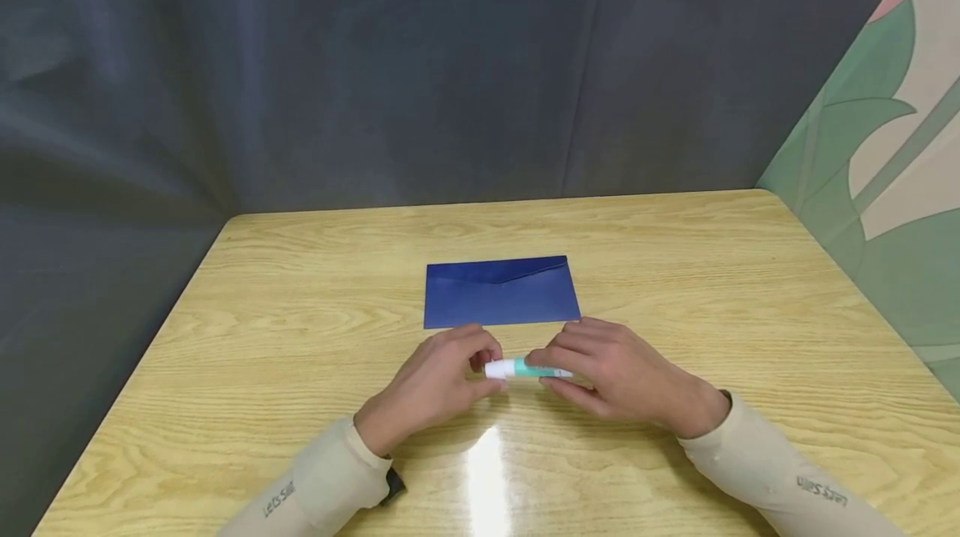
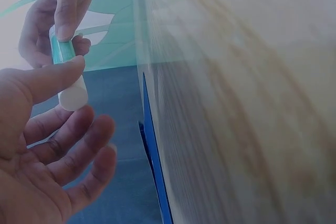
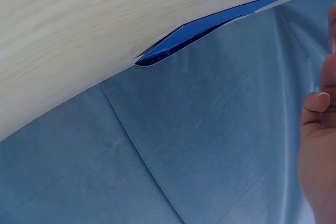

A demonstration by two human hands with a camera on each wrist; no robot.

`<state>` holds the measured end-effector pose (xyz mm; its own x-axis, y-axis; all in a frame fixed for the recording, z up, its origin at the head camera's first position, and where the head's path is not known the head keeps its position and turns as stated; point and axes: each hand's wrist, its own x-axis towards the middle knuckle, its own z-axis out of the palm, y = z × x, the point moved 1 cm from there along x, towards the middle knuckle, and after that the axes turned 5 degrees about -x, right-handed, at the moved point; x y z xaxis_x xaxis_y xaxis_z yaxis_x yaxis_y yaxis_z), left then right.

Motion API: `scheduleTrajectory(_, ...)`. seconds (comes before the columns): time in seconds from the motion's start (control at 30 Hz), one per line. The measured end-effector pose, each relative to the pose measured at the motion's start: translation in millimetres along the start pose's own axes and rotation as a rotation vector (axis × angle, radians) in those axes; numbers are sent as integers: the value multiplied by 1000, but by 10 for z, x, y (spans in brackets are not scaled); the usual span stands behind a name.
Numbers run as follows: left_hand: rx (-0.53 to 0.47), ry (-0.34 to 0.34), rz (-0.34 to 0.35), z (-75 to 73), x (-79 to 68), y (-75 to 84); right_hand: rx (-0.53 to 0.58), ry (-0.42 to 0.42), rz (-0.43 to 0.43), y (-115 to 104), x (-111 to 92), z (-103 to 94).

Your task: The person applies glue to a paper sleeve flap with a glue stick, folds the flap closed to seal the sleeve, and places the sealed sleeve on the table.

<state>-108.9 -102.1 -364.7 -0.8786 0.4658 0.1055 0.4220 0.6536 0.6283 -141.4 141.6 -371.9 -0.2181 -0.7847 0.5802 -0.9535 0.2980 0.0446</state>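
A glue stick with a white cap and a teal label lies level above the table, between both hands. My right hand grips its teal body between thumb and fingers. At the capped end, my left hand pinches with thumb and index finger, the other fingers loosely curved below in the left wrist view. Just beyond the hands, a dark blue envelope lies on the table, its pointed flap along the far side. In the right wrist view only part of the right hand shows, without the glue stick.
The wood-grain table carries a bright light reflection near its front. Dark sheeting stands behind and to the left. On the right is a panel with a green leaf pattern.
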Motion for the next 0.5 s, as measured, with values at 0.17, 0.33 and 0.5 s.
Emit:
scheduleTrajectory(0.17,-7,7,5,5,1,8,7,-7,0,-8,6,-6)
scheduleTrajectory(0.33,-8,16,20,10,-4,17,18,-12,13,-14,2,-13)
scheduleTrajectory(0.5,-13,44,56,14,-15,36,26,-9,18,-16,4,-12)
